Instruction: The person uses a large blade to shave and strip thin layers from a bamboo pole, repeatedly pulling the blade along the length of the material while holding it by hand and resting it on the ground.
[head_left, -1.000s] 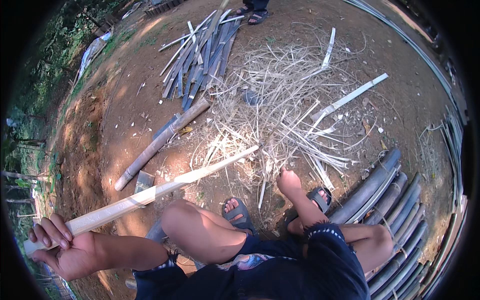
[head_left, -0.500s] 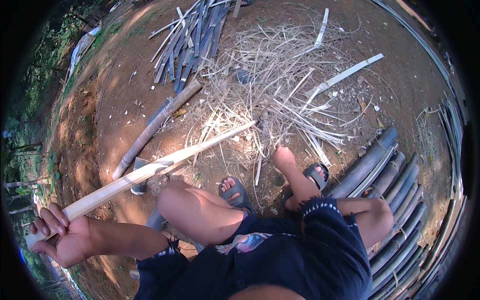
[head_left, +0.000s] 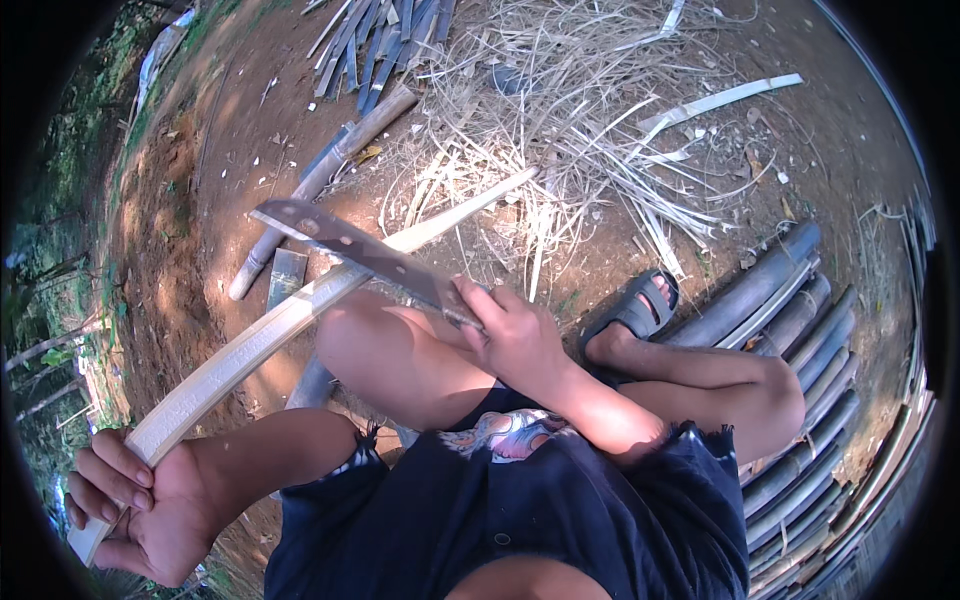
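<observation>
My left hand [head_left: 150,505] is closed around the near end of a long, pale split-bamboo strip [head_left: 235,365], out at the lower left. The strip slants up and away across my raised left knee, its narrow far tip over the shavings. My right hand [head_left: 520,335] grips a machete [head_left: 375,258] with a broad, dark, spotted blade; its handle is mostly hidden in my fingers. The blade points to the left and crosses over the strip just above the knee. Whether its edge touches the strip I cannot tell.
A heap of thin bamboo shavings [head_left: 570,130] covers the dirt ahead. Dark split slats [head_left: 385,45] lie at the far left, with a bamboo pole [head_left: 325,190] nearer. Stacked bamboo poles [head_left: 750,285] fill the right side, close to my sandalled foot [head_left: 645,305].
My right hand has come up from low between my feet, bringing the machete across the strip. The strip stays in my left hand and now bows slightly. The whole view has shifted a little.
</observation>
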